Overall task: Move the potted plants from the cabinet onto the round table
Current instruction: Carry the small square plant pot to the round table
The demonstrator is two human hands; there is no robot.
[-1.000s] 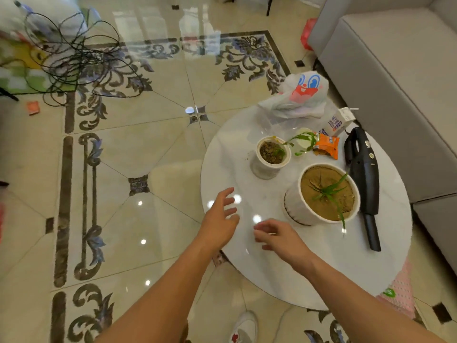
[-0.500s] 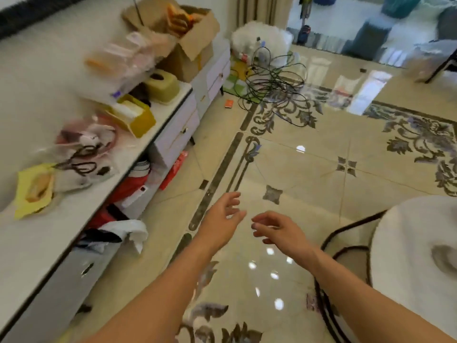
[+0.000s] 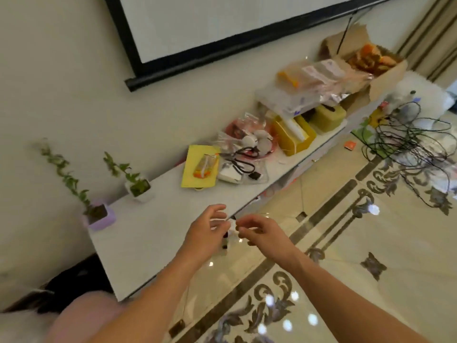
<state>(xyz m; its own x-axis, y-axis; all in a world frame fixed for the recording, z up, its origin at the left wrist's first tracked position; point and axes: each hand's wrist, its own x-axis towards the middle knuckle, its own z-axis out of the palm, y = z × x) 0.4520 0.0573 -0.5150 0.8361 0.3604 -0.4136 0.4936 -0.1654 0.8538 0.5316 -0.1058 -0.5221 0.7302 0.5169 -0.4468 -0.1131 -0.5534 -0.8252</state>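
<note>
Two potted plants stand on the long white cabinet [image 3: 158, 233] against the wall. A leafy vine grows from a purple square pot [image 3: 100, 217] at the cabinet's left end. To its right, a small white pot [image 3: 139, 189] holds a shorter green sprig. My left hand [image 3: 206, 233] hovers over the cabinet's front edge, fingers apart and holding nothing. My right hand [image 3: 263, 233] is beside it over the floor, fingers loosely curled, also holding nothing. Both hands are well to the right of the pots. The round table is out of view.
Clutter fills the cabinet's right half: a yellow sheet [image 3: 199, 167], black scissors [image 3: 243, 160], plastic bags, a yellow box [image 3: 294, 133], a cardboard box [image 3: 371, 63]. Tangled black cables [image 3: 405, 137] lie on the glossy floor. A projector screen [image 3: 222, 23] hangs above.
My view has swung left from the round table to the cabinet. The two pots on the cabinet have come into view. Both hands stay held out, holding nothing.
</note>
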